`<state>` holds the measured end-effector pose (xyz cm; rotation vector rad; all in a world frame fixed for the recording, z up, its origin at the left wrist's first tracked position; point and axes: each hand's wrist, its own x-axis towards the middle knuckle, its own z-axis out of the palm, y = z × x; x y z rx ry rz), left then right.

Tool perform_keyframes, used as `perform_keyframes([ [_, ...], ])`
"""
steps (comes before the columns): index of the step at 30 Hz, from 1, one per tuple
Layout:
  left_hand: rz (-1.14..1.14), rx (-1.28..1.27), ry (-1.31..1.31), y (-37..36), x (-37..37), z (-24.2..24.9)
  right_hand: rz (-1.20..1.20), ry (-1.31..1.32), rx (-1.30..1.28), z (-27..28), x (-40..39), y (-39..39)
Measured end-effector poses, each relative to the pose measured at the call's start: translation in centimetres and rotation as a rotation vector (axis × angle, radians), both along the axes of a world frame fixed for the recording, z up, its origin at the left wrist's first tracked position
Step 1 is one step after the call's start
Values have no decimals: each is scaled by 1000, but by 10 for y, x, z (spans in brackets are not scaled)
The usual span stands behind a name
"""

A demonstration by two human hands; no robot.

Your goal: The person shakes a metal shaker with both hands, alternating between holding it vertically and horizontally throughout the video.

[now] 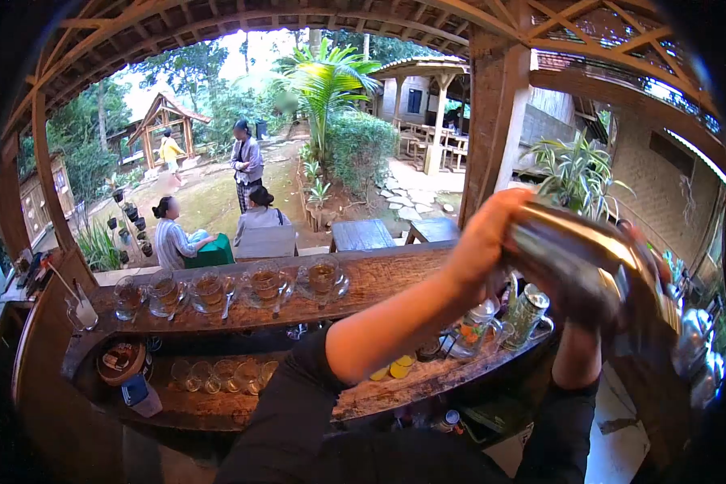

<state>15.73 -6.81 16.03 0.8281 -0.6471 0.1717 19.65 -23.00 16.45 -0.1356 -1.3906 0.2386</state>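
A shiny metal container [577,246], blurred by motion, is raised at the right, tilted down toward the right. My left hand [494,232] is wrapped round its upper left end. My right hand [586,319] grips it from below, its fingers partly hidden and smeared. Below them, a glass jug [468,335] and a glass jar with green contents [527,315] stand on the lower wooden counter [427,387]. Several glass cups of brown drink, one of them this cup [264,284], line the upper wooden ledge [387,274] on saucers with spoons.
Small empty glasses [211,377] and a round brown container [123,361] are on the lower shelf at left. Yellow pieces [399,369] lie near the jug. A wooden post [496,121] rises behind my left hand. Beyond the ledge are small tables [361,235] and several people [248,165].
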Motion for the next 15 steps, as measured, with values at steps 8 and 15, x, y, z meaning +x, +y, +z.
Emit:
perform_keyframes([
  [8,-112,-10,146,-15,45,-2,-898,227,-77,-6,55,-26],
  [15,-86,-129,390,-33,113,-22,-1294,-23,-42,-1,95,-39],
])
